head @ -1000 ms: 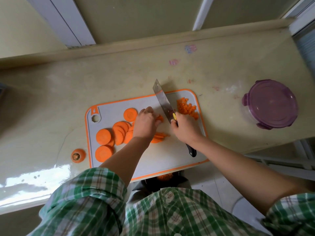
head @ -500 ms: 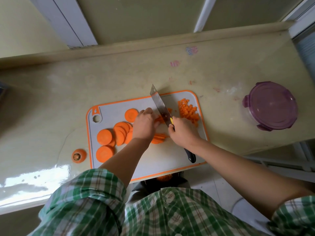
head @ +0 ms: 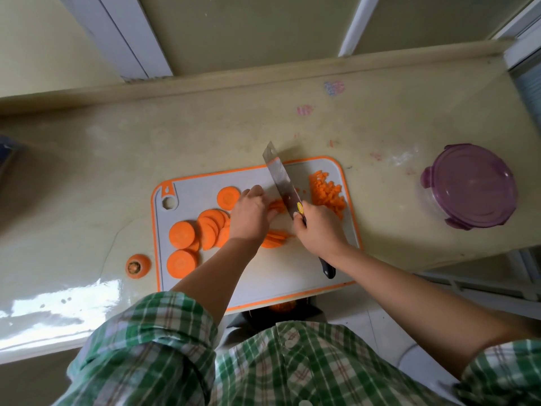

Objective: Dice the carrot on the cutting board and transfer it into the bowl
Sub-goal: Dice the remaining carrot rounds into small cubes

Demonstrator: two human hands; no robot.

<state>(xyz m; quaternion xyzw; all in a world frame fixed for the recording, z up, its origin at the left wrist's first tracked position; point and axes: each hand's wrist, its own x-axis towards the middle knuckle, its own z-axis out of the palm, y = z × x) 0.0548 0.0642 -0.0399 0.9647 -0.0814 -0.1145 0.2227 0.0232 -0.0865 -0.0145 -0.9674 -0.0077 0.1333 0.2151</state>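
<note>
Right hand (head: 319, 230) grips knife (head: 281, 183); left hand (head: 248, 218) apparently holds carrot strips (head: 276, 206) under curled fingers (head: 256, 191) — bowl (head: 468, 186) lidded, contents indiscernible.

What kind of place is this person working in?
Most likely a home kitchen: a cutting board with carrot slices lies on a countertop, the right hand holds a knife, and a lidded container stands nearby.
</note>
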